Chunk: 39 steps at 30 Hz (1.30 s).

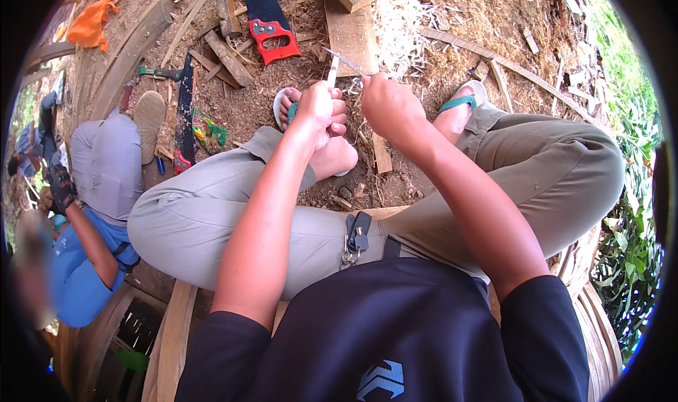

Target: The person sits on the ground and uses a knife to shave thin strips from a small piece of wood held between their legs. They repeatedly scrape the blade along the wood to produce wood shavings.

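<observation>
Near twelve o'clock in the head view, the left hand [319, 111] has its fingers curled closed around a thin pale stick [332, 71], whose free end juts past them toward twelve. At its three o'clock, the right hand [392, 105] grips a knife [347, 63] in a tight fist, blade aimed at ten, crossing the stick beyond the left fingers; whether they touch, I cannot tell. A red-handled saw [271, 40] lies at ten o'clock from the hands.
</observation>
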Each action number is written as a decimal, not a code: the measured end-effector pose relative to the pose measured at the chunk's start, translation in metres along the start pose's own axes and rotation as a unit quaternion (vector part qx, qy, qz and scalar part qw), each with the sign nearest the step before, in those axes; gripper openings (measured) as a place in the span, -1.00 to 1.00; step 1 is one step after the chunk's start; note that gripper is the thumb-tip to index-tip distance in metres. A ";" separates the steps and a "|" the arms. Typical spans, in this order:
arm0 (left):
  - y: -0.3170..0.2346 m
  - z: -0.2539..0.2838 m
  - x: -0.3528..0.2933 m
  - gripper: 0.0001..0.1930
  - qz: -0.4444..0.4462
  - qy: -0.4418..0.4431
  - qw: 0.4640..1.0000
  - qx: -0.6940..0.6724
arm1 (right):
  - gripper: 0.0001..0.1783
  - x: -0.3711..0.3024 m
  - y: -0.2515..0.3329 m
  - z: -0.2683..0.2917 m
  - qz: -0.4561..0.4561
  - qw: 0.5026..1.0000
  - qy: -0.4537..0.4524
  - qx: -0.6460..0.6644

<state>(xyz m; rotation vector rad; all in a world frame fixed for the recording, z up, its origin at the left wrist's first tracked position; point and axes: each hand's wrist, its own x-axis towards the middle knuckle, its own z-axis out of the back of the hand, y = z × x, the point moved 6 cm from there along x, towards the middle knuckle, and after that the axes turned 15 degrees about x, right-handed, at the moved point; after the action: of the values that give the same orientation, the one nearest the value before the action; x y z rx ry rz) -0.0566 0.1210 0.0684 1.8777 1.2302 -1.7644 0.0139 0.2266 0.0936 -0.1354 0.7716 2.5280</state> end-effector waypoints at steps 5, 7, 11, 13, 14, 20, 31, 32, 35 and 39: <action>-0.005 -0.001 -0.002 -0.78 -0.015 -0.057 0.997 0.059 | -0.63 -0.036 0.010 0.007 0.028 0.999 0.002 0.029; -0.004 -0.001 -0.002 -0.78 -0.020 -0.076 0.993 0.089 | -0.63 -0.044 0.009 0.005 0.029 0.999 0.000 0.015; -0.003 0.004 0.005 -0.76 -0.026 -0.045 0.991 0.122 | -0.61 -0.046 0.010 0.013 -0.019 1.000 0.020 0.012; -0.002 0.006 0.006 -0.76 -0.027 -0.040 0.991 0.124 | -0.61 -0.045 0.013 0.018 -0.038 0.999 0.033 0.009; -0.002 0.004 0.006 -0.76 -0.027 -0.042 0.991 0.124 | -0.61 -0.045 0.012 0.019 -0.036 0.999 0.038 0.001; 0.001 -0.001 0.002 -0.76 -0.006 -0.026 0.991 0.134 | -0.61 -0.047 0.011 0.024 0.007 0.998 0.056 -0.028; 0.004 -0.001 0.003 -0.75 0.007 -0.028 0.993 0.119 | -0.71 -0.012 0.006 0.009 -0.159 0.973 0.166 0.017; 0.003 -0.005 0.001 -0.76 0.006 -0.036 0.992 0.122 | -0.71 -0.004 -0.005 0.001 -0.167 0.974 0.152 0.010; 0.004 -0.002 0.007 -0.72 0.006 -0.002 0.994 0.109 | -0.75 0.014 -0.029 -0.013 -0.126 0.984 0.114 -0.054; -0.003 0.002 0.004 -0.75 0.007 0.015 0.997 0.077 | -0.68 -0.002 -0.008 0.010 -0.051 0.994 0.093 -0.020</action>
<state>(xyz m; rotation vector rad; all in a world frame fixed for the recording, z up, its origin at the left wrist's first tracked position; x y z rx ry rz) -0.0601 0.1228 0.0652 1.9993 1.1169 -1.8787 0.0199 0.2372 0.0985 -0.4185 0.7635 2.4595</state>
